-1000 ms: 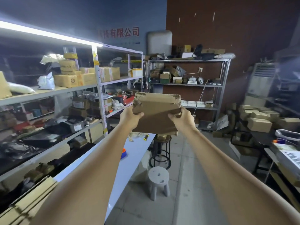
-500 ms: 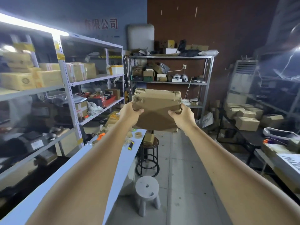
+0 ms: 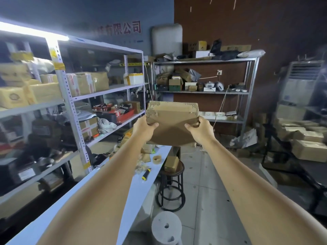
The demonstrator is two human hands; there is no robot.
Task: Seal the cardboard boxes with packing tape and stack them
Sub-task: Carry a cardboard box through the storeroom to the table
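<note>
Cardboard box [image 3: 172,122] is held up in the air at arms' length, w/ both arms stretched straight ahead. The left hand [image 3: 143,129] grips its left side, thumb curled over the near face and fingers hidden behind. The right hand [image 3: 200,130] grips the right side the same way, so the hands are apart w/ the box clamped btwn them. The box looks closed, its upper edges showing ribbed corrugation (whether tape runs across it, can't tell). Below the left forearm runs a long white table [image 3: 123,200]. On it, below the left hand and a bit to the right, lie a tape roll [image 3: 157,159] and, nearer the person, a yellow-and-black utility knife [image 3: 146,174], w/ scraps beside them. Directly below the box, btwn the two forearms, stands a dark round stool [image 3: 170,190] w/ a small carton [image 3: 171,163] resting on its seat, just beside the table's edge. Nearer still, a white stool [image 3: 166,228] stands on the tiled floor. Left of the left hand is a metal rack [image 3: 70,103] loaded w/ cartons and misc. goods. Beyond the box a second rack [image 3: 203,92] stands against a brown wall. Well to the right of the right hand, and lower, sits a pile of cartons [image 3: 307,138].
</note>
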